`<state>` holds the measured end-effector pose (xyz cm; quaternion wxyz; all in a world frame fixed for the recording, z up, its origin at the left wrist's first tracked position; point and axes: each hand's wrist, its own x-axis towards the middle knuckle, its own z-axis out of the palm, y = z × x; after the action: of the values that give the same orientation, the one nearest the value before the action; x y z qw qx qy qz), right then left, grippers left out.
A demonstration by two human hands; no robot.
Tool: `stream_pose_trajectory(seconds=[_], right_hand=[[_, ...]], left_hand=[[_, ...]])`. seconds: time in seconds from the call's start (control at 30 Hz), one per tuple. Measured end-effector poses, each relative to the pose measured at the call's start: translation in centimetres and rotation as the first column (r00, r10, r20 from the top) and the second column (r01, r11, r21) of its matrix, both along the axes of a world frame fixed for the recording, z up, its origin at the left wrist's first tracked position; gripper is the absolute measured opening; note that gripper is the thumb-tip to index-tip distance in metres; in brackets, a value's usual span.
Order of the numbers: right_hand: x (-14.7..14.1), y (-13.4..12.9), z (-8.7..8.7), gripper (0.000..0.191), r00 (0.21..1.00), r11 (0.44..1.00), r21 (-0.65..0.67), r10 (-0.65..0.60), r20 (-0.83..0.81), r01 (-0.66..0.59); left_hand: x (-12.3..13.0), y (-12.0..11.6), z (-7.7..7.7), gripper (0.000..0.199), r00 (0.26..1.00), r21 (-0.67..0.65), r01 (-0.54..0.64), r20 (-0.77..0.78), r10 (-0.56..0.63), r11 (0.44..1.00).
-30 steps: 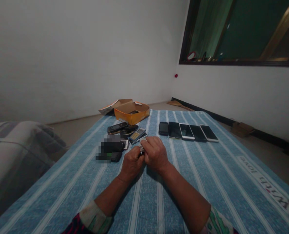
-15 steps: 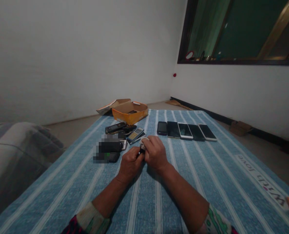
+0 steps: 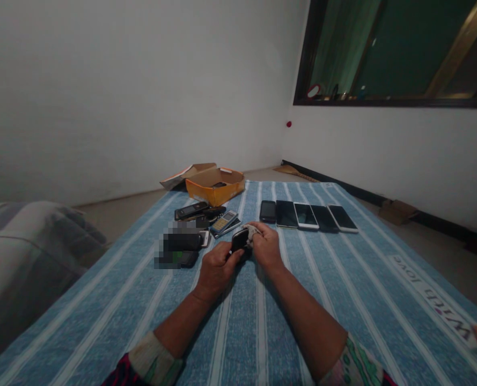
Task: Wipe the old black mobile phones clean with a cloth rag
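A dark mobile phone [image 3: 239,240] is gripped by my left hand [image 3: 218,266], thumb across its lower edge. My right hand [image 3: 267,247] pinches a pale, crumpled cloth [image 3: 251,232] against the phone's right end. Just beyond my left hand, a keypad phone [image 3: 224,221] rests on another handset. Several dark phones [image 3: 190,210] lie in a loose pile to the left, with a white phone [image 3: 205,238] partly covered. Past my right hand, several phones lie side by side in a row, among them a white-framed one [image 3: 306,215] and a small dark one [image 3: 268,211].
An open orange box [image 3: 214,191] stands at the table's far left, a dark item inside it. Blue striped cloth [image 3: 302,311] covers the table. A grey covered shape [image 3: 24,268] sits off the left edge. Part of the pile is pixelated. A cardboard box [image 3: 396,211] lies beyond the right edge.
My right hand and the cloth have shifted right, uncovering the face of the dark phone. My left hand keeps hold of the phone in nearly the same place.
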<state>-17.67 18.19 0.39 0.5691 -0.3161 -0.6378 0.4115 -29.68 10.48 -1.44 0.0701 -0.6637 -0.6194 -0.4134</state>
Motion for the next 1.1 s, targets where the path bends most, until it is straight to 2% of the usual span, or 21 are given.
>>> stream_pose_trajectory(seconds=[0.07,0.2,0.4,0.5,0.6,0.7,0.83,0.97,1.1], right_hand=[[-0.2,0.1,-0.2,0.036,0.997,0.994,-0.098,0.039,-0.067,-0.045],[-0.7,0.3,-1.2,0.035,0.987,0.975,-0.200,0.068,-0.143,-0.096],[-0.9,0.2,-2.3,0.031,0.992,0.972,-0.218,0.066,-0.108,-0.089],[-0.6,0.0,-1.8,0.027,1.000,0.994,-0.106,0.009,0.022,-0.007],[-0.2,-0.1,-1.2,0.026,0.972,0.987,0.117,-0.128,0.195,0.106],[-0.1,-0.2,-1.1,0.026,0.889,0.921,0.347,-0.300,0.345,0.176],[-0.1,-0.4,-1.5,0.020,0.740,0.809,0.561,-0.485,0.466,0.176],[-0.2,-0.6,-1.9,0.016,0.642,0.729,0.666,-0.588,0.492,0.158],[-0.3,-0.8,-2.2,0.019,0.603,0.681,0.719,-0.633,0.486,0.137]], left_hand=[[0.0,0.0,0.0,0.021,1.000,0.018,0.000,-0.005,0.000,1.000],[0.0,0.1,0.0,0.024,1.000,0.059,0.008,-0.012,-0.007,0.998],[-0.3,0.1,-0.5,0.027,1.000,0.069,-0.007,0.008,0.006,0.998],[-0.3,0.2,-0.8,0.028,0.999,0.045,-0.010,0.050,0.008,0.999],[-0.2,0.3,-1.2,0.028,0.995,-0.029,0.007,0.103,-0.004,1.000],[0.0,0.4,-1.5,0.029,0.990,-0.145,0.041,0.141,-0.021,0.989],[0.1,0.4,-1.5,0.032,0.995,-0.293,0.038,0.102,-0.009,0.955],[0.0,0.3,-1.0,0.032,0.999,-0.394,-0.053,-0.019,0.050,0.917],[0.1,0.1,-0.4,0.027,0.988,-0.409,-0.118,-0.139,0.066,0.905]])
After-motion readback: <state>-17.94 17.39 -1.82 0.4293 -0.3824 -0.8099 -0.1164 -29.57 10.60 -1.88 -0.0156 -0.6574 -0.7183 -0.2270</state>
